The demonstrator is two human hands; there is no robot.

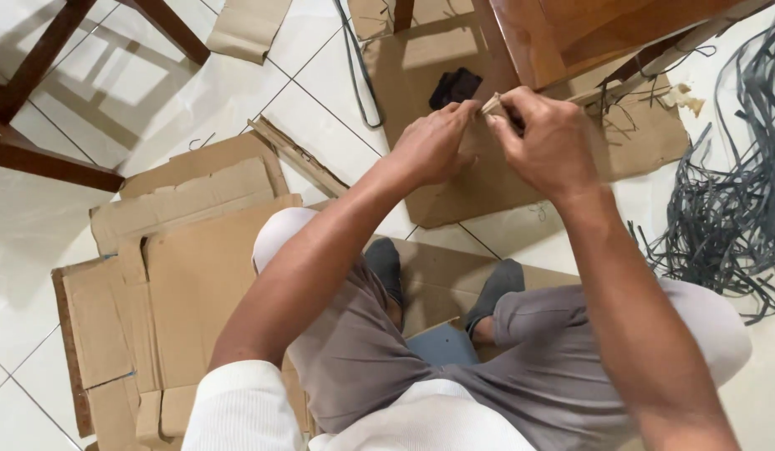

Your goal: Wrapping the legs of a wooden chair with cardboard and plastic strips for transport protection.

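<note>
From my feed, the piece pinched between the hands is hard to make out: a small pale strip, mostly covered by fingers, its length and material unclear to me. Behind it at 12 o'clock sits a dark object on the cardboard sheet, too shadowed to identify. The wooden furniture at 1 o'clock is cut off by the top edge; chair legs at 10 o'clock run out of frame too. Both forearms cross over the lap, hiding much of the sheet under the knees. Open room: white tiled floor lies free at 10 to 11 o'clock; at 3 o'clock a tangle of grey straps crowds the right side, and flattened cardboard boxes fill 8 to 9 o'clock. The left hand has fingertips drawn narrow, nipping the strip's left end; the right hand is curled tight, thumb and forefinger pinching the same strip from the other side. The two hands nearly touch, at 12 o'clock, just beside the furniture's lower corner.
</note>
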